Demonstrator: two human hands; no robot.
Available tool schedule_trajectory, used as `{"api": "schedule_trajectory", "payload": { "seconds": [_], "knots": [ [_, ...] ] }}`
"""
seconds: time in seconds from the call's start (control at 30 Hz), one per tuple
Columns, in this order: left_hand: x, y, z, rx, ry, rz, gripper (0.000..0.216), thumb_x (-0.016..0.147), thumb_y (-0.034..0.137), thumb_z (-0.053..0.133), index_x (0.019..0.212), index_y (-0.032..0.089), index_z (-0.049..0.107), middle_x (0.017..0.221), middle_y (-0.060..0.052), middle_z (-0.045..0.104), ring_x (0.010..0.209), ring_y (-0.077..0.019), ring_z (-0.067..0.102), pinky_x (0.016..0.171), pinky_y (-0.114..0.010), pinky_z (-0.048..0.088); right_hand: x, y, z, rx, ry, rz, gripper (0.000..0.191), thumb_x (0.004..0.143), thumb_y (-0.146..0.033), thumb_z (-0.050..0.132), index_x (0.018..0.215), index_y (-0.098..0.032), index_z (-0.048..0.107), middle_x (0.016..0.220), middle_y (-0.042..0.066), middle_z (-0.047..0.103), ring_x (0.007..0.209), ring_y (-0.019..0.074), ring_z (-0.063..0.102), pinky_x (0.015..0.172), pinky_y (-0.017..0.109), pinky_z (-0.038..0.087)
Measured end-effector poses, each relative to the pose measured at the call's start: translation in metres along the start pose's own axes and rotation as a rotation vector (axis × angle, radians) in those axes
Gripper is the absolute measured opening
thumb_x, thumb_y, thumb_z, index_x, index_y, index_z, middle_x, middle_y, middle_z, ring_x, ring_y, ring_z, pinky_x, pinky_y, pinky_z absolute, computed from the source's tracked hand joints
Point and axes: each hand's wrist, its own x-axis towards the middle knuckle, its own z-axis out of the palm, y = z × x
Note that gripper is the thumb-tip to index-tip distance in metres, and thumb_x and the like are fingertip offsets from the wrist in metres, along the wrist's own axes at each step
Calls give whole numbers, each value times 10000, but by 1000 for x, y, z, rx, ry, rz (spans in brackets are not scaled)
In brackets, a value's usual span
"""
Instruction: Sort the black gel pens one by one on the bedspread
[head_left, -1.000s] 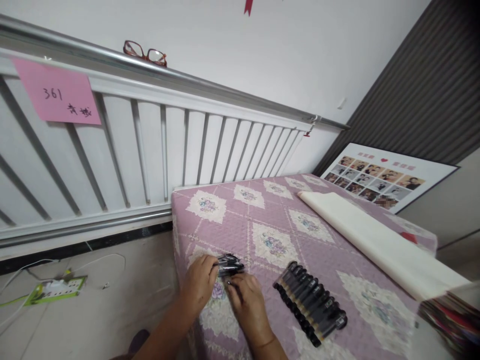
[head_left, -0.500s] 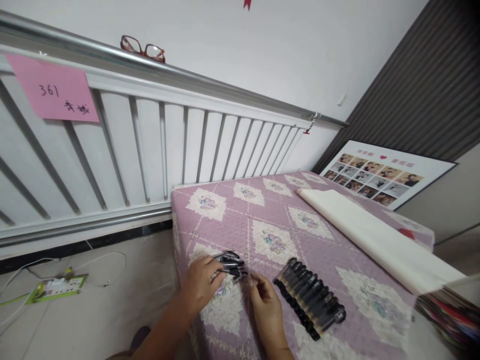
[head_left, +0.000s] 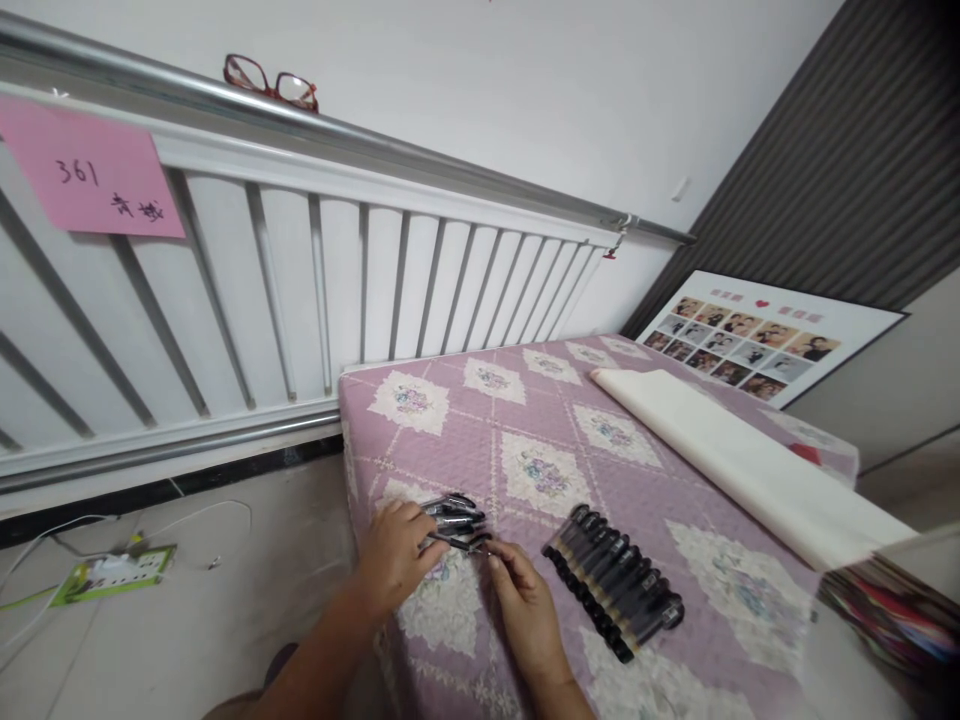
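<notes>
My left hand (head_left: 396, 556) is closed around a bundle of black pens (head_left: 454, 518), held low over the pink quilted cloth (head_left: 525, 440) near its left edge. My right hand (head_left: 525, 610) sits just right of the bundle, with thumb and finger pinched on the tip of one pen at its lower edge. A neat row of black pens (head_left: 615, 596) lies side by side on the cloth, a little to the right of my right hand.
A cream paper roll (head_left: 742, 470) lies diagonally at the right. A photo board (head_left: 757, 335) leans at the back. A white radiator (head_left: 300, 290) with a pink note (head_left: 90, 175) and red glasses (head_left: 270, 82) stands behind. A power strip (head_left: 105, 572) lies on the floor.
My right hand drew back from on top of the bundle to its right side and pinched a pen tip. The pens in my left hand fanned out slightly.
</notes>
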Motion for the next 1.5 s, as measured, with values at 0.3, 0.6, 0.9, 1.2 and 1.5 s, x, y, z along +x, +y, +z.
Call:
{"api": "schedule_trajectory", "payload": {
  "seconds": [0.3,0.6,0.9,1.2,1.5],
  "knots": [
    [0,0,4,19,-18,1,96,805,334,649,810,239,651,844,-5,609,875,-197,525,784,-324,353,0,2,6,114,2,84,258,786,-409,625,900,-182,670,827,54,698,790,197,629,739,299,500],
    [0,1,5,6,-27,22,101,802,340,645,808,239,646,844,-8,611,881,-198,523,782,-319,356,1,-7,4,72,-44,-2,202,803,-374,608,877,-199,676,832,43,674,810,190,616,751,284,494],
    [-1,3,7,-9,-19,18,90,799,333,654,802,245,637,857,2,622,875,-198,532,774,-318,345,1,-2,3,99,-76,14,183,809,-360,606,885,-205,666,837,32,659,809,181,605,749,277,479],
    [0,4,5,-4,-51,13,96,801,338,646,789,243,643,854,-1,625,878,-197,535,769,-318,339,1,-3,4,136,-78,36,187,801,-372,621,874,-206,664,832,25,655,807,176,602,754,275,475],
    [-1,4,5,-3,-57,16,112,798,347,658,790,236,640,855,-2,630,879,-209,537,769,-327,335,0,-5,3,194,-89,114,233,778,-392,656,902,-195,664,831,44,678,803,191,610,755,289,482]
  ]
}}
